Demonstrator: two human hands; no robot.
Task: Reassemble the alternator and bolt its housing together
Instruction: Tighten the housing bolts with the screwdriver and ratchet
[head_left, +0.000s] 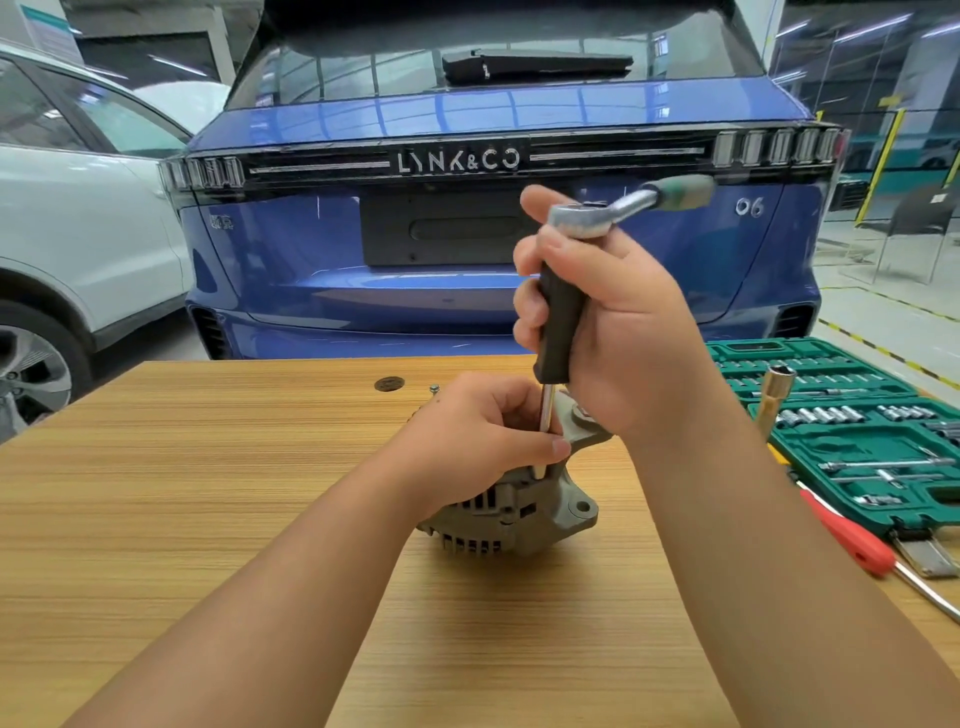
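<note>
Workshop surface (208, 493), mid-bolting: left hand (483, 436) fingers steady the alternator (519, 509) while right hand (613, 332) fingers grip the ratchet driver (561, 312); turning likely follows.

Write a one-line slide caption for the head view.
Right hand grips a black-handled driver under a ratchet while left hand steadies its shaft on the alternator.

Alternator (511, 512): dull grey cast metal, rough. Ratchet (589, 218): bright polished metal; black matt grip. Desk (208, 493): striped wood-grain laminate, smooth. Socket case (857, 415): green plastic.
</note>
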